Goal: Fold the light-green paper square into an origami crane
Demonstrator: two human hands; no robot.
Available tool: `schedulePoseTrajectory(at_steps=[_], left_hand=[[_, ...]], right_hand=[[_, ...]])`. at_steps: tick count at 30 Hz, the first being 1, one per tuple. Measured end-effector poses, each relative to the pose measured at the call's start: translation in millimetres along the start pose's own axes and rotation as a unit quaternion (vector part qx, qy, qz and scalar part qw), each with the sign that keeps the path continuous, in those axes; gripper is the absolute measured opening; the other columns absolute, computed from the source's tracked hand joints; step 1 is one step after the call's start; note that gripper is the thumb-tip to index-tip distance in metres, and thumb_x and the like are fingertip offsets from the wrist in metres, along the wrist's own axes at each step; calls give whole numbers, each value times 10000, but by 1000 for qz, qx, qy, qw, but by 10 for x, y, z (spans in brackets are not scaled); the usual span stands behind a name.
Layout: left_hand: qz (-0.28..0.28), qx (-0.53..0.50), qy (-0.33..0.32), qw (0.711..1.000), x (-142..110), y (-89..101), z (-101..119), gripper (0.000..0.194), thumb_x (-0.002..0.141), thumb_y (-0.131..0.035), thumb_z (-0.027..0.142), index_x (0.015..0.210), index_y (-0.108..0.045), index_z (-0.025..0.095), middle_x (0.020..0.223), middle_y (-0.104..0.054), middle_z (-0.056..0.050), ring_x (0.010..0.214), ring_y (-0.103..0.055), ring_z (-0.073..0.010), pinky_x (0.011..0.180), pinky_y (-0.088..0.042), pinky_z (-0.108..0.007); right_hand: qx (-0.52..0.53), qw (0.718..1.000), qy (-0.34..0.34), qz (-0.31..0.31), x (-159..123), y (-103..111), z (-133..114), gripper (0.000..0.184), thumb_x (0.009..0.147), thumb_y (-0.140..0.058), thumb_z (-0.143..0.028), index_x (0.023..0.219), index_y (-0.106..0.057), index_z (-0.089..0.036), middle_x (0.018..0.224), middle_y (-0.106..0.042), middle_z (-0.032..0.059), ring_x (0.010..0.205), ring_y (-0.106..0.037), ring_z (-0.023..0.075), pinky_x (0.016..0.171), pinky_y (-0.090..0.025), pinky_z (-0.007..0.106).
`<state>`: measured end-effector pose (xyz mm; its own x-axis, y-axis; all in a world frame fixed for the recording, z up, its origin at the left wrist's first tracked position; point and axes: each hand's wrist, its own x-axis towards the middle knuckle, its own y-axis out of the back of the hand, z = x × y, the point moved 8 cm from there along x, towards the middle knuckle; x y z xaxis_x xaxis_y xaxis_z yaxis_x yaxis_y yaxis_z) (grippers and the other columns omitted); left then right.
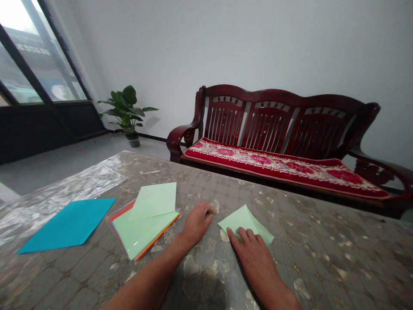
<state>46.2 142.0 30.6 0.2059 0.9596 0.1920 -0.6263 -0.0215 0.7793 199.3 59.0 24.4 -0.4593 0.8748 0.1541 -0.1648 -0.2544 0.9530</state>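
Observation:
A light green sheet of paper (242,218), folded with a crease running from its top corner, lies on the patterned table. My right hand (253,249) rests on its near part, fingers stretched out and flat, covering that edge. To the left of this paper, apart from it, my left hand (198,219) is on the table with its fingers curled in, and nothing shows in them. Beside the left hand lies a stack of coloured paper (138,237) in a clear sleeve, light green on top. Another light green piece (156,200) lies over the stack's far side.
A blue sheet (69,224) lies at the left, near crinkled clear plastic (97,176). A thin white stick (150,172) is near the table's far edge. Beyond the table (309,258) stand a wooden bench (258,116) with a red cushion (284,168) and a potted plant (127,110).

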Motion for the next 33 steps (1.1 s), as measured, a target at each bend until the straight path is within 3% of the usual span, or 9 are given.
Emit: schedulePoseTrajectory(at_steps=[5, 10, 17, 21, 26, 33], left_hand=[[11, -6, -10, 1000, -52, 42, 114, 343, 769, -429, 8, 826, -682, 233, 959, -668, -16, 991, -579, -175, 934, -450, -288], [-65, 46, -41, 996, -75, -60, 313, 358, 793, -450, 7, 861, -727, 224, 948, -698, -33, 974, -605, -191, 906, -456, -292], [-129, 127, -189, 965, -310, -277, 603, 258, 917, -510, 117, 1045, -706, 225, 1026, -708, -49, 996, -610, -214, 946, -445, -329], [-116, 164, -214, 956, -461, -380, 519, 305, 952, -478, 140, 1217, -620, 189, 1174, -668, -79, 1098, -581, -222, 1013, -431, -348], [-79, 205, -232, 948, -552, -479, 379, 339, 972, -453, 159, 1290, -568, 185, 1291, -624, -78, 1193, -542, -227, 1051, -428, -368], [-66, 202, -250, 945, -587, -488, 360, 380, 963, -463, 147, 1322, -551, 238, 1313, -610, -82, 1220, -538, -232, 1097, -381, -426]], right_hand=[[0, 1000, -3, 1, -1, 5, -3, 544, 890, -538, -73, 1380, -485, -303, 1109, -619, 60, 947, -559, 233, 767, -402, 358], [3, 1000, -1, 1, -1, 30, -7, 541, 898, -535, -81, 1390, -474, -297, 1103, -618, 63, 939, -559, 232, 766, -404, 359], [9, 1000, -3, -17, -2, 43, -6, 467, 912, -538, -110, 1344, -511, -285, 1100, -621, 62, 942, -560, 240, 764, -413, 366], [11, 1000, -8, -21, 11, 53, -3, 479, 915, -529, -98, 1362, -499, -267, 1117, -629, 73, 962, -563, 239, 779, -423, 367], [31, 999, -18, -22, -41, 42, 39, 494, 884, -521, -45, 1338, -534, -240, 1140, -643, 85, 952, -580, 246, 775, -449, 373], [197, 977, -75, 39, -252, 40, 296, 563, 875, -403, -21, 1389, -496, -229, 1204, -634, 86, 1042, -568, 214, 907, -448, 342]])
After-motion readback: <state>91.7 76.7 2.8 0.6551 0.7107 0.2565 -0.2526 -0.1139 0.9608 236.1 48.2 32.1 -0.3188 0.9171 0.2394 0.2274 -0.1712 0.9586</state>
